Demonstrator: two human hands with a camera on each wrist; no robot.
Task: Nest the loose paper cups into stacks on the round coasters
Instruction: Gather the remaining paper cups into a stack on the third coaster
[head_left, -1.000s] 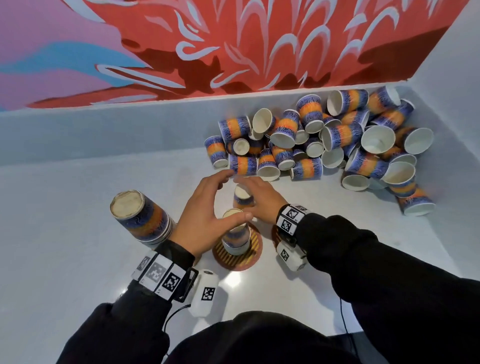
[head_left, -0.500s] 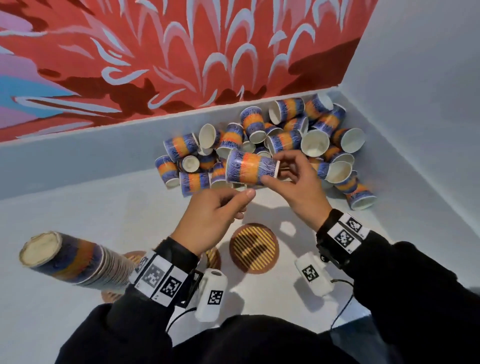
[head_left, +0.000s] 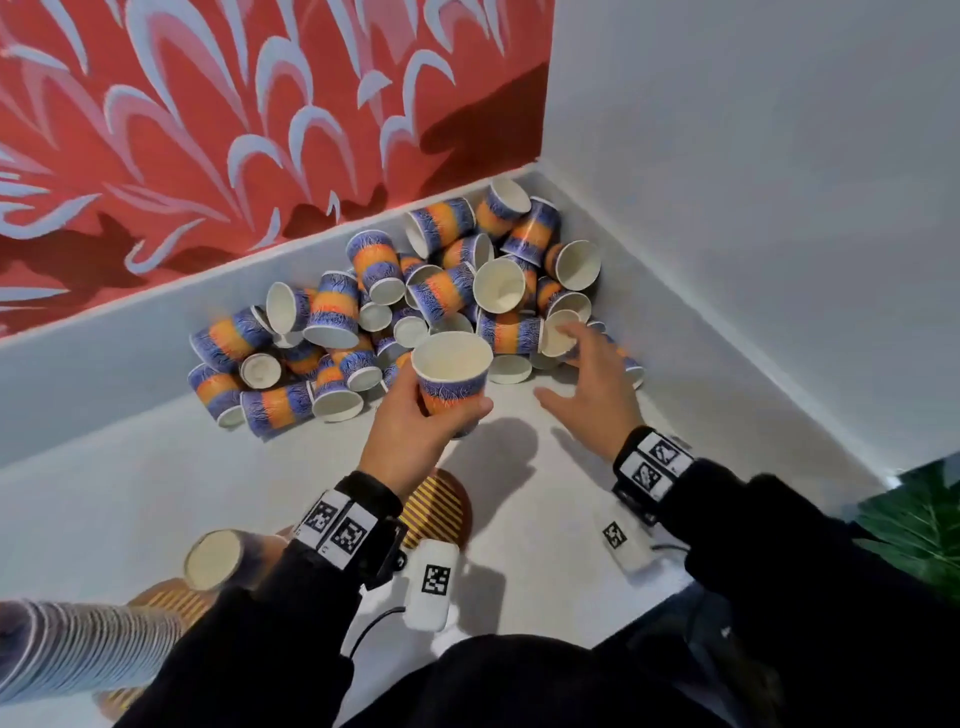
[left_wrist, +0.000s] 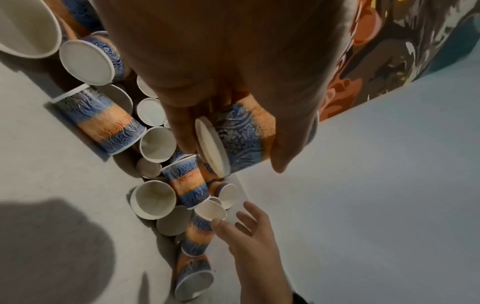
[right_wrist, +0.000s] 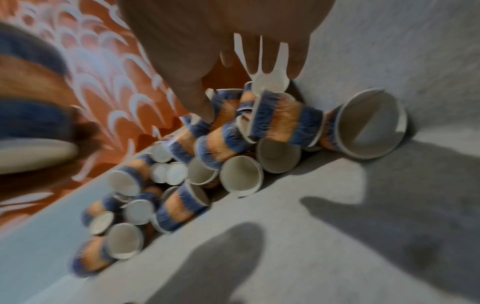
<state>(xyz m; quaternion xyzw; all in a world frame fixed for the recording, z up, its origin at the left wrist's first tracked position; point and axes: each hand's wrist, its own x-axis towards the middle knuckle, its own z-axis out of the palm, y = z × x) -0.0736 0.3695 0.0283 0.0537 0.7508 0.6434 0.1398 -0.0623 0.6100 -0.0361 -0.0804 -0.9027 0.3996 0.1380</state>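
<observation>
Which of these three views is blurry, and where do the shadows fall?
Right wrist: heavy motion blur over the cup pile, finger shadows on the floor. Left wrist: sharp; the held cup is crisp, a dark shadow lower left. Head: mostly sharp, the nested stack smeared at the lower left edge.

No readable text in any view.
The only markings are square black-and-white coded tags on the wristbands (head_left: 337, 526) and the white wrist units (head_left: 434, 579); they carry patterns, not letters or numbers. The paper cups (head_left: 332, 306) show printed bands only.
</observation>
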